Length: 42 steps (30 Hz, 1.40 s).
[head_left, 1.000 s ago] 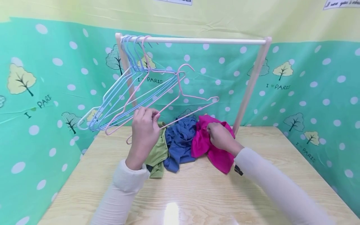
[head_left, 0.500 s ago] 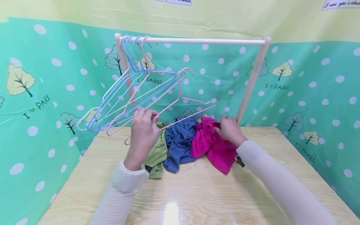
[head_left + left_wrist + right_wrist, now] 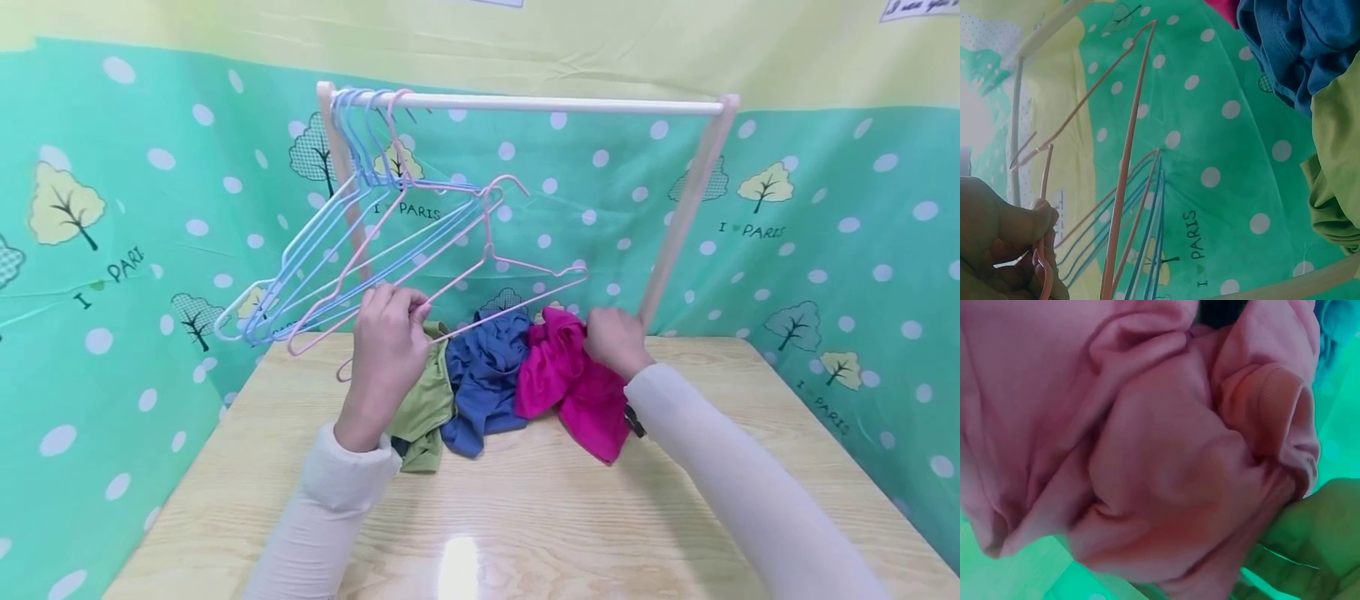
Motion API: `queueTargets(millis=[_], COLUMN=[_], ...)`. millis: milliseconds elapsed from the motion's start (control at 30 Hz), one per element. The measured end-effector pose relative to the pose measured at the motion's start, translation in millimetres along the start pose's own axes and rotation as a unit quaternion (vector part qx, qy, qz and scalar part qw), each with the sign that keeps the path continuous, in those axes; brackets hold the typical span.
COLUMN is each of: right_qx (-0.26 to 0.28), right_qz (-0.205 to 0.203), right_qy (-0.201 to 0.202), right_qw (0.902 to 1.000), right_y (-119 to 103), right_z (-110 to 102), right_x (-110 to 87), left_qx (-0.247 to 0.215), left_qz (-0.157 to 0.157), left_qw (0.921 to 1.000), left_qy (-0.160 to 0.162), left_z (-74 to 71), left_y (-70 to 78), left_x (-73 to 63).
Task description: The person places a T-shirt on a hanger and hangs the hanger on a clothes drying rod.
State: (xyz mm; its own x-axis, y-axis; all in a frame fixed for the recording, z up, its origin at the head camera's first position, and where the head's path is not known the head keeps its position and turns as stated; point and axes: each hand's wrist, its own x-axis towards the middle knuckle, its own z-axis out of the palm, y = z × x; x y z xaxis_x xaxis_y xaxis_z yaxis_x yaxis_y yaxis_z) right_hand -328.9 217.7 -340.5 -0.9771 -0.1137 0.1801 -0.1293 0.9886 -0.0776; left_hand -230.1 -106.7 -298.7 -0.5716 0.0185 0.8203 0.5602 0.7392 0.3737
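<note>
My left hand point(image 3: 386, 358) pinches a pink wire hanger point(image 3: 489, 250) by one slanted side and holds it up over the table, hook at the top. Close up in the left wrist view, thumb and fingers point(image 3: 1032, 228) press on the hanger wire. On the right, my right hand point(image 3: 617, 342) grips the upper right part of a crumpled magenta garment point(image 3: 558, 367). The right wrist view shows folds of that garment point(image 3: 1160, 469), with a hemmed opening beside the hand point(image 3: 1316, 531). Some fingertips are hidden by cloth.
A rack with a white rail point(image 3: 540, 103) stands behind, its right post point(image 3: 686, 217) close to my right hand. Blue, white and pink hangers point(image 3: 330, 250) hang at its left end. A blue garment point(image 3: 487, 392) and a green garment point(image 3: 427, 408) lie on the wooden table point(image 3: 540, 517).
My right hand has moved right and slightly up along the magenta garment, and its fingers have closed on the cloth. The left hand keeps holding the pink hanger nearly still.
</note>
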Motion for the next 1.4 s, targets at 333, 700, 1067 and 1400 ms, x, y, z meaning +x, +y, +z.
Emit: queueTargets(millis=[333,700,1067,1400], right_qx=[0.111,0.147,0.197,0.249], right_qz=[0.018,0.032,0.076,0.087], right_qy=[0.081,0.099,0.125,0.168], right_qw=[0.9904,0.9837,0.9694,0.9499], right_y=[1,-5,-11,-26], right_z=[-22,-62,-76,-75], right_x=[11.9,23.6,31.2,32.5], left_qx=[0.000,-0.006,-0.010,-0.028], left_qz=[-0.002,-0.003,-0.006,-0.034], left_qw=[1.0000,0.9999,0.9999,0.9990], left_qy=[0.001,0.009,0.000,-0.012], left_z=[-6.3,-14.5,-25.1,-10.1], left_y=[3.5,9.0,16.6,22.9], left_x=[1.2,1.6,1.5,-4.0])
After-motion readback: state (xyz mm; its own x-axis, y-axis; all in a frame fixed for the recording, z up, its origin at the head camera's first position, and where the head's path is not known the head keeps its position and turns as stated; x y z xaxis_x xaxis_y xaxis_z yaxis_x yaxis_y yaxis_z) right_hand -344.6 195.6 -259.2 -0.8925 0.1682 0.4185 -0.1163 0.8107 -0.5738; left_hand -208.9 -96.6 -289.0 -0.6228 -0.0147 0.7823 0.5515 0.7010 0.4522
